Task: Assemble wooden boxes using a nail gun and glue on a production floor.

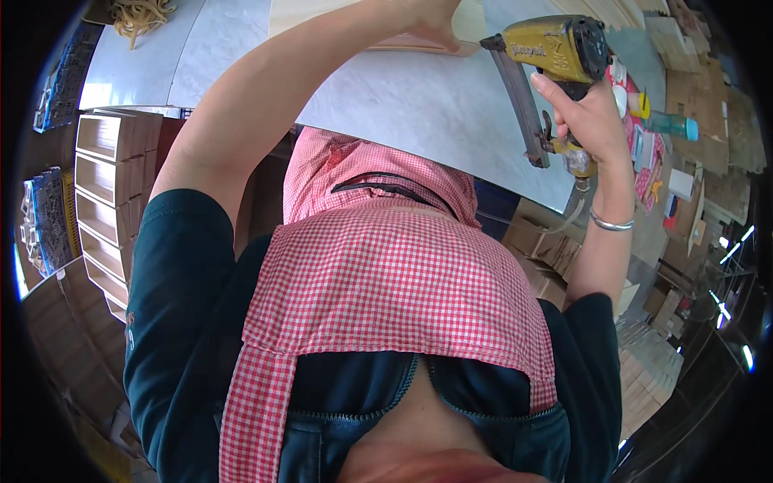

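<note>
My right hand (594, 121) is wrapped round the grip of a yellow and black pneumatic nail gun (547, 44). The gun's long dark magazine slants down toward me, and its nose is close to the end of a pale wooden panel with a raised edge (423, 42). An air hose (573, 213) hangs from the fitting below the grip. At the top of the picture, my left hand (435, 22) holds the panel's end, with the thumb down along its edge. The upper edge of the picture cuts off part of that hand and of the panel.
The panel lies on a pale marbled table (362, 105). Rubber bands (141, 18) are heaped at its far left. Stacked wooden boxes (101, 181) stand at left. A teal-capped bottle (672, 125) and small items crowd the right side, with cardboard (699, 92) beyond.
</note>
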Motion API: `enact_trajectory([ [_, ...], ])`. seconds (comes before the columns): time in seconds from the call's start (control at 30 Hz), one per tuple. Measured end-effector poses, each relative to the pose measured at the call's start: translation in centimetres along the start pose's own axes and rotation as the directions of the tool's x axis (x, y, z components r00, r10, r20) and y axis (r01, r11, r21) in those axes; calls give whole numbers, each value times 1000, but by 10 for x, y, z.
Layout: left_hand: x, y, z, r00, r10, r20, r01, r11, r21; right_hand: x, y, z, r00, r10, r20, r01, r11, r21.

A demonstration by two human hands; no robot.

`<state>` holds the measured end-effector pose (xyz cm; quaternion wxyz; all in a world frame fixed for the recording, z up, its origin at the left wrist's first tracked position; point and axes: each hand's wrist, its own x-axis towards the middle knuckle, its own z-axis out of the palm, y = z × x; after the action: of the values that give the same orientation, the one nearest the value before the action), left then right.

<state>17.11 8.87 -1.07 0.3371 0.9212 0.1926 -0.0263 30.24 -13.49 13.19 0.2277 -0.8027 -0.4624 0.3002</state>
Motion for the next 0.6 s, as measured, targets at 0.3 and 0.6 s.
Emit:
enact_trajectory([
  [0.3, -12, 15, 15, 952, -34, -303, 82, 986, 146, 4, -2, 1, 1000, 16, 27, -16, 1000, -10],
  [0.6, -4, 2, 30, 908, 21, -418, 1, 999, 51, 5, -3, 2, 998, 55, 34, -55, 998, 3],
])
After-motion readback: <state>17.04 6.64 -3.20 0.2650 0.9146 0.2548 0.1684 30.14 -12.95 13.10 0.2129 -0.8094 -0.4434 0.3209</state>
